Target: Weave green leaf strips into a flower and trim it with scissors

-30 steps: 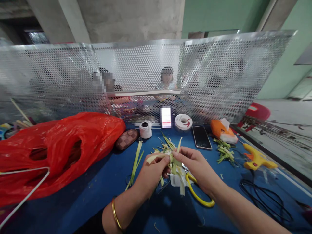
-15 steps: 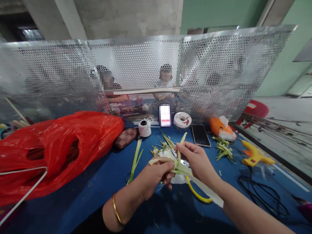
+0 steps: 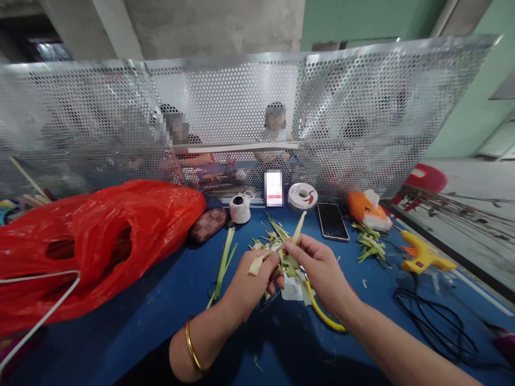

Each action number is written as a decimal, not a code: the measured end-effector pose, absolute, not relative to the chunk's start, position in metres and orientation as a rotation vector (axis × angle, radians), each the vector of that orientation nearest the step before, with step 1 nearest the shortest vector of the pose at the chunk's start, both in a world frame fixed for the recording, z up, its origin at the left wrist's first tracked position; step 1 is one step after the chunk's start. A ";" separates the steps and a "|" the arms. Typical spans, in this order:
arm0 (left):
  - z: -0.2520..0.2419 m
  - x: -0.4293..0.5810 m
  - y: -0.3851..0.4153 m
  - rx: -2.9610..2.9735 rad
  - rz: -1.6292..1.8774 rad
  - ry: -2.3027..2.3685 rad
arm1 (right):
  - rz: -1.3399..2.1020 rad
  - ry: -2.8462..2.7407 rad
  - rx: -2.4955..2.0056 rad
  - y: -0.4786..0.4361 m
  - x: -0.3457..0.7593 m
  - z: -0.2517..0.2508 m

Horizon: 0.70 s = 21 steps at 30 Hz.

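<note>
Blue tabletop (image 3: 289, 348) spans the lower frame; at centre, a pale-green, flat, leaf-like strip (image 3: 298, 228) slants toward the upper right, its lower part in the narrow fingertip pinch of the right hand (image 3: 324, 271); just left, the left hand (image 3: 250, 280), fingers curled, pinches a similar pale strip (image 3: 256, 265). Beyond stands a silver, perforated metal screen (image 3: 241, 96).

Pale strip (image 3: 299, 229), scissors (image 3: 315, 307) partly hidden by right hand (image 3: 324, 268); red bag (image 3: 156, 214) cropped.
</note>
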State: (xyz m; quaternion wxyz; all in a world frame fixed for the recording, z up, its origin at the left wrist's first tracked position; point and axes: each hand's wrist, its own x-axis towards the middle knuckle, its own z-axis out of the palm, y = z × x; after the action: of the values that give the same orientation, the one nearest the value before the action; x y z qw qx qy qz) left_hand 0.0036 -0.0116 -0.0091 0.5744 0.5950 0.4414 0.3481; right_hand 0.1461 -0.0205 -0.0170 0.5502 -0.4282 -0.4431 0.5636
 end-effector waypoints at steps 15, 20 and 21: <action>-0.006 0.002 -0.012 1.468 0.714 1.015 | 1.295 -1.070 -1.035 -0.026 0.141 -0.015; -0.004 0.000 -0.011 1.403 0.679 0.926 | 1.339 -1.066 -0.987 -0.025 0.142 -0.016; -0.003 0.000 -0.011 1.367 0.682 0.909 | 1.327 -1.071 -0.988 -0.025 0.142 -0.016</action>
State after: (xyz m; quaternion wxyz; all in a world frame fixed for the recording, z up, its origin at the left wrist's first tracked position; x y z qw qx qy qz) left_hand -0.0001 -0.0108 -0.0033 0.6302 0.5972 0.3971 0.2977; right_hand 0.1423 -0.0245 -0.0162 0.5526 -0.4177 -0.4530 0.5612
